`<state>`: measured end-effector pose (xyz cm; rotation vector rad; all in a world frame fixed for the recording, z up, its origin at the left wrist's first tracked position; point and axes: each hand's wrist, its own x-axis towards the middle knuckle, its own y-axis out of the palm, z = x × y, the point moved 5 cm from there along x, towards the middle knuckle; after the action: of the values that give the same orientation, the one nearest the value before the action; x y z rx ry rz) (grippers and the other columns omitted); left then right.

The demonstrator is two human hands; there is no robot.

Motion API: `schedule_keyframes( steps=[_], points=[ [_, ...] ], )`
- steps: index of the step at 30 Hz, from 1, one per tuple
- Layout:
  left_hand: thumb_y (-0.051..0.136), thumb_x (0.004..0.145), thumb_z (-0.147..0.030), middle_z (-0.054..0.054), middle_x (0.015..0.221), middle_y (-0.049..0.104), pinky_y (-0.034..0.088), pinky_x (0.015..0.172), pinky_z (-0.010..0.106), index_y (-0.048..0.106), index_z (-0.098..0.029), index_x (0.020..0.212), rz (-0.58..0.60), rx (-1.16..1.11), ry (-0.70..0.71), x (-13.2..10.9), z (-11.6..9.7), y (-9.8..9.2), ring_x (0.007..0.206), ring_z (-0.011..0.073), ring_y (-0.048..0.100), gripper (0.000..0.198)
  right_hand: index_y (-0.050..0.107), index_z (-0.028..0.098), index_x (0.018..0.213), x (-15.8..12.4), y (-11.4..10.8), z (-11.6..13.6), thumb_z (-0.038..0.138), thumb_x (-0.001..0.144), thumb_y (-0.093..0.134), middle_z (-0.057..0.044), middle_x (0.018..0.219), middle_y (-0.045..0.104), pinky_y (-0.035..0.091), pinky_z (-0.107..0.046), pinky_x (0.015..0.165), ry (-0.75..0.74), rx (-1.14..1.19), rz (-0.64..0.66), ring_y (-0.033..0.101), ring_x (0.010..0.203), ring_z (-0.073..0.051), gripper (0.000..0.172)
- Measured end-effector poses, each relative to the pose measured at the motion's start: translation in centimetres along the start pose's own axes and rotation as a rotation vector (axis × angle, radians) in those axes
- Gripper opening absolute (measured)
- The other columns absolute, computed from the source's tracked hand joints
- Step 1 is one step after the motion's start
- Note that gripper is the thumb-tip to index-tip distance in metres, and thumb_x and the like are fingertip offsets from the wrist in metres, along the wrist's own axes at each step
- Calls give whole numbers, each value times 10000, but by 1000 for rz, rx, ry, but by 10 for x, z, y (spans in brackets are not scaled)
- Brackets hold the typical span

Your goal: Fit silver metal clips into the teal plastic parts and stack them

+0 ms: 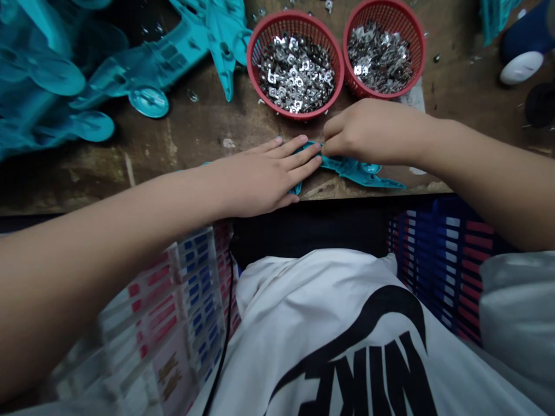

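Teal plastic mouldings (47,75) lie heaped at the left of the wooden bench (143,167). The left hand (260,179) lies flat, fingers spread, pressing on a teal moulding (355,171) near the bench edge. The right hand (368,132) pinches the same moulding at its fingertips, just below two red baskets (295,115) of silver metal pieces (295,75). Caution: uneven force may snap the moulding's thin arms. A slipped pinch may send it over the edge. A knocked basket may spill its pieces.
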<state>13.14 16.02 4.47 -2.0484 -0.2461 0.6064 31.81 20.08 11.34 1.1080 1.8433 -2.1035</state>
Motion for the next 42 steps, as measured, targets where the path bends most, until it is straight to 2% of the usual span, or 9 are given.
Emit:
schedule_keyframes(
  steps=[8, 12, 16, 20, 24, 28, 30, 36, 42],
  points=[
    [637, 1270, -417, 197, 2168, 323, 343, 1643, 727, 355, -198, 2093, 3, 22, -16, -2, 0, -5, 2039, 509, 267, 898, 933, -12, 1500, -1, 25, -42, 634, 1109, 230, -268, 1367, 934, 592, -574, 1079, -76, 535, -379, 809, 1198, -314, 1031],
    [630, 1279, -436, 188, 2170, 323, 354, 1640, 711, 348, -194, 2094, 18, 51, -10, -1, 3, -4, 2040, 498, 267, 896, 942, -28, 1463, -5, 22, -42, 564, 1068, 260, -281, 1324, 932, 574, -605, 1100, -52, 526, -386, 806, 1189, -336, 986],
    [644, 1268, -427, 198, 2172, 312, 349, 1645, 698, 328, -177, 2097, 34, 54, -3, -1, 4, -4, 2042, 491, 267, 922, 939, 29, 1508, -5, 16, -31, 479, 1130, 381, -255, 1485, 919, 566, -563, 1135, -44, 510, -244, 811, 1282, -320, 811],
    [725, 1232, -412, 176, 2157, 377, 384, 1641, 628, 394, -219, 2084, 10, 71, -54, -5, 1, -13, 2021, 460, 348, 935, 925, 162, 1602, -26, -8, -44, 303, 1189, 490, -224, 1533, 932, 583, -502, 1176, 291, 279, -181, 843, 1364, -340, 616],
    [741, 1215, -393, 208, 2140, 404, 496, 1576, 639, 420, -199, 2070, 46, 143, -134, -10, -4, -22, 1996, 469, 397, 934, 977, 119, 1499, -54, -18, -65, 322, 1219, 616, -311, 1368, 951, 606, -478, 945, 642, 34, -17, 923, 1256, -431, 500],
    [764, 1202, -427, 223, 2110, 461, 589, 1493, 655, 421, -227, 2073, 61, 156, -171, -11, -4, -26, 1956, 496, 459, 957, 1020, 62, 1250, -55, 10, -79, 315, 1091, 830, -255, 1100, 960, 483, -387, 707, 777, -46, 245, 882, 854, -255, 354],
    [767, 1192, -438, 227, 2102, 474, 606, 1466, 678, 451, -235, 2064, 52, 150, -168, -10, -3, -26, 1941, 522, 473, 949, 1018, 62, 1214, -46, 26, -82, 331, 1067, 852, -248, 1074, 959, 491, -401, 711, 781, -13, 230, 852, 828, -255, 349],
    [750, 1181, -427, 254, 2092, 480, 596, 1458, 680, 410, -202, 2076, 59, 150, -167, -9, -4, -28, 1929, 536, 480, 983, 1022, 137, 1186, -18, 52, -77, 371, 1149, 833, -267, 1211, 963, 578, -486, 983, 794, 221, -105, 856, 1169, -382, 303],
    [762, 1185, -434, 267, 2098, 459, 578, 1468, 664, 332, -202, 2100, 77, 178, -171, -7, -7, -30, 1938, 523, 458, 1038, 1013, 205, 1259, -14, 53, -68, 323, 1094, 810, -215, 1187, 954, 567, -486, 958, 666, 174, -113, 864, 1132, -416, 287]
  ],
)
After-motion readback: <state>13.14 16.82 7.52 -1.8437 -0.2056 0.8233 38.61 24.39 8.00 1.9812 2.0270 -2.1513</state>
